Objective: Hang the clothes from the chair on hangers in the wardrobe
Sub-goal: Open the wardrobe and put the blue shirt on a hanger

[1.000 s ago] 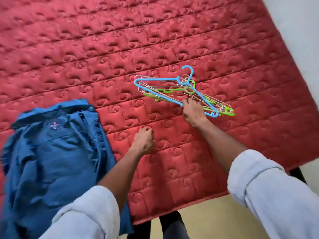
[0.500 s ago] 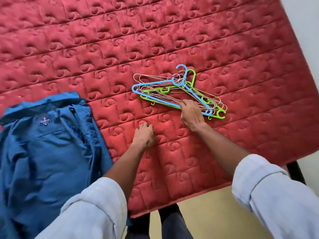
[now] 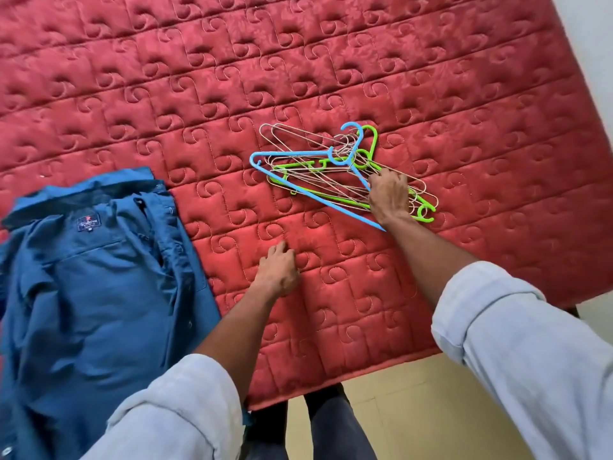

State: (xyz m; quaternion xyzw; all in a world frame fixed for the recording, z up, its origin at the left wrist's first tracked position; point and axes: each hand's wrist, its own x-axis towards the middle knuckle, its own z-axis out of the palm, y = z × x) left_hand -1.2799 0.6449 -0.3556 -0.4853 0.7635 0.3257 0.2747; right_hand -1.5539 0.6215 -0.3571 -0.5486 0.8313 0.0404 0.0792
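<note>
While the right hand (image 3: 388, 198) curls its fingers into the hangers (image 3: 335, 171) mid-bed, left hand (image 3: 278, 272) rests loosely curled, empty; shirt (image 3: 96, 287) lies at the bed's near-left edge. Hangers: light, stiff, tangled; take one by its hook

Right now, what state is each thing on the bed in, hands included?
Blue shirt: lying spread on the mattress, collar up, no hanger in it.
Hanger pile: tangled heap flat on the mattress.
Blue hanger: on top of the pile.
Right hand: on the pile, fingers curled over hangers.
Left hand: resting on the mattress, holding nothing.
</note>
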